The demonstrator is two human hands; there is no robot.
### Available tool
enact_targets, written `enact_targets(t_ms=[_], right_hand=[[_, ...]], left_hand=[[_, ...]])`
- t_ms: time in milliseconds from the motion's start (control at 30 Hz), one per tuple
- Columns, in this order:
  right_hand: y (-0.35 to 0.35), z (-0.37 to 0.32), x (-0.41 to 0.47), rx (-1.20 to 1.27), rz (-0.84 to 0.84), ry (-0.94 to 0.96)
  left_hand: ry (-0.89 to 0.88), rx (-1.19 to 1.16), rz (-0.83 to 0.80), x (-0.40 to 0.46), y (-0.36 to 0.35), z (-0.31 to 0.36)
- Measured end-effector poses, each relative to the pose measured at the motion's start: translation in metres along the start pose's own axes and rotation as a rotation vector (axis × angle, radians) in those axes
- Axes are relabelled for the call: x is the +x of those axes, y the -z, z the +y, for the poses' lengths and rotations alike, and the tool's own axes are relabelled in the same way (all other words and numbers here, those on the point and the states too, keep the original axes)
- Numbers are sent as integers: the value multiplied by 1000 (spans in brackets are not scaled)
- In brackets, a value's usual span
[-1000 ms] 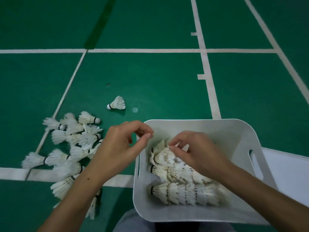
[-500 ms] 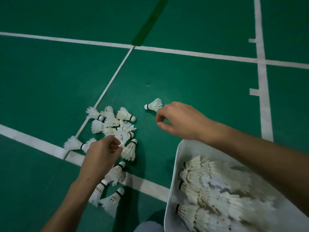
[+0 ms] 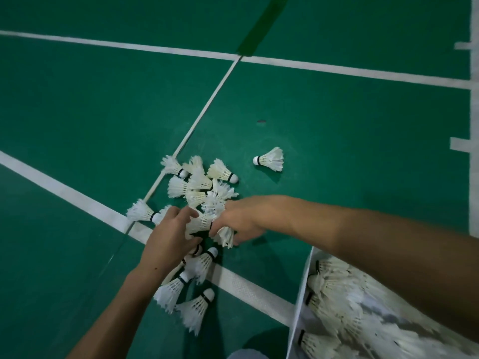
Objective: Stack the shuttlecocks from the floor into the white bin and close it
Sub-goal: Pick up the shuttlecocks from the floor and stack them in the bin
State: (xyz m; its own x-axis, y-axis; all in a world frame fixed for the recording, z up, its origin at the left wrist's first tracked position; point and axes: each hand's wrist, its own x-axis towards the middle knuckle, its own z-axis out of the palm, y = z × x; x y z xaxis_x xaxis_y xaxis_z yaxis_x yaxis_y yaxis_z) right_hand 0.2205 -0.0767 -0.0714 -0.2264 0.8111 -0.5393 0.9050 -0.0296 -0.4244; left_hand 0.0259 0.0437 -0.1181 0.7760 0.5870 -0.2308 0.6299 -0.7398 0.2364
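Several white feather shuttlecocks lie in a loose pile (image 3: 199,185) on the green court floor, and one lone shuttlecock (image 3: 270,159) rests apart to the right. My left hand (image 3: 172,237) grips a shuttlecock (image 3: 201,222) at the pile's near side. My right hand (image 3: 241,221) reaches in from the right and holds another shuttlecock (image 3: 226,235), its feathers sticking out below my fingers. The two hands meet over the pile. The white bin (image 3: 302,286) sits at the lower right with stacked rows of shuttlecocks (image 3: 334,304) inside; my right forearm hides part of it.
White court lines (image 3: 77,195) cross the green floor under and around the pile. More shuttlecocks (image 3: 193,307) lie below my left wrist near the bin's left wall. A small dark mark (image 3: 261,121) sits on the floor beyond the pile.
My right hand has moved left and down from near the lone shuttlecock into the pile. Both hands have come together and taken hold of shuttlecocks. The view has shifted left.
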Motion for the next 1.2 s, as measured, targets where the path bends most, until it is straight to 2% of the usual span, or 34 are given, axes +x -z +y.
enact_targets(t_ms=[100, 267, 467, 767, 933, 1033, 1200], right_hand=[[-2, 4, 3, -68, 74, -57], [-1, 17, 2, -73, 255, -165], [7, 20, -10, 33, 390, -342], [4, 56, -43, 228, 529, -499], [-5, 66, -63, 294, 525, -549], [-8, 71, -71, 327, 530, -559], [-12, 78, -88, 396, 638, -553]], left_hand=[[18, -60, 42, 8, -9, 3], [48, -359, 79, 28, -5, 19], [83, -128, 23, 49, -9, 56], [60, -207, -76, 53, -20, 81], [147, -111, 63, 57, -38, 109], [86, -85, 168, 55, -47, 115], [-32, -315, 208, 48, -43, 115]])
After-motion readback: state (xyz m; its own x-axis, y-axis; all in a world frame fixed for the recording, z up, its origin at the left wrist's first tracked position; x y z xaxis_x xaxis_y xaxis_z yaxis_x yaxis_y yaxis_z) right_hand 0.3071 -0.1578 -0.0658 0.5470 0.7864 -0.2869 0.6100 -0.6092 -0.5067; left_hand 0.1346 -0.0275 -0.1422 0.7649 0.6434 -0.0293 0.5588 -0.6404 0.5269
